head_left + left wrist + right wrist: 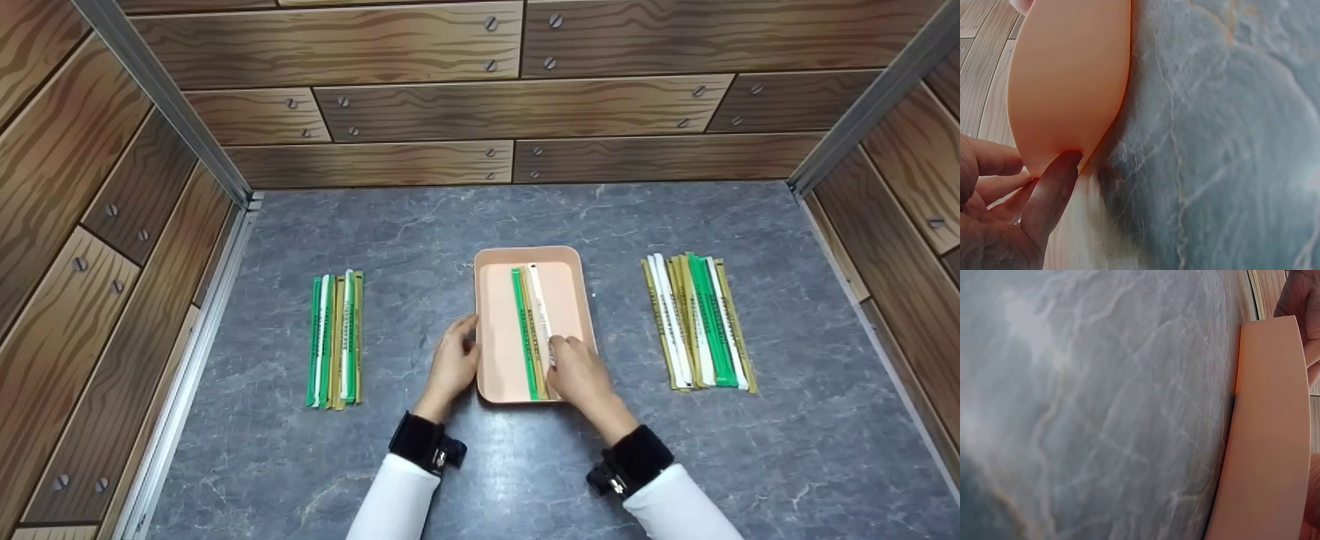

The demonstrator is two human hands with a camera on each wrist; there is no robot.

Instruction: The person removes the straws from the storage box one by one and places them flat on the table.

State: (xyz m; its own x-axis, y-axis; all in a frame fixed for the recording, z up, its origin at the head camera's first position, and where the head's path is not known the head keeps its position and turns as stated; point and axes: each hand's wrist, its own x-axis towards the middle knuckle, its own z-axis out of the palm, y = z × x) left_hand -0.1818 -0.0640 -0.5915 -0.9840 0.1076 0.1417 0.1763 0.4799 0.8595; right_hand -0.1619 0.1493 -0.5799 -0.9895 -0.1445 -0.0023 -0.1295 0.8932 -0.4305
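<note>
A peach tray (496, 330) lies in the middle of the grey stone-look table. Three long wrapped packets lie lengthwise in it: green (523, 322), tan (532, 322) and white (538, 294). My right hand (574, 369) is over their near ends, with its bent fingertips pinching the white packet. My left hand (454, 360) rests against the tray's left rim with fairly straight fingers. Up close in the left wrist view, those fingers (1053, 188) touch the tray's outer wall (1072, 73). The right wrist view shows only the tray's side (1269, 439) and the table.
One pile of green, white and tan packets (335, 339) lies to the left of the tray, and a larger one (699, 322) to the right. Wood-pattern walls enclose the table on three sides. Bare table (525, 465) lies in front.
</note>
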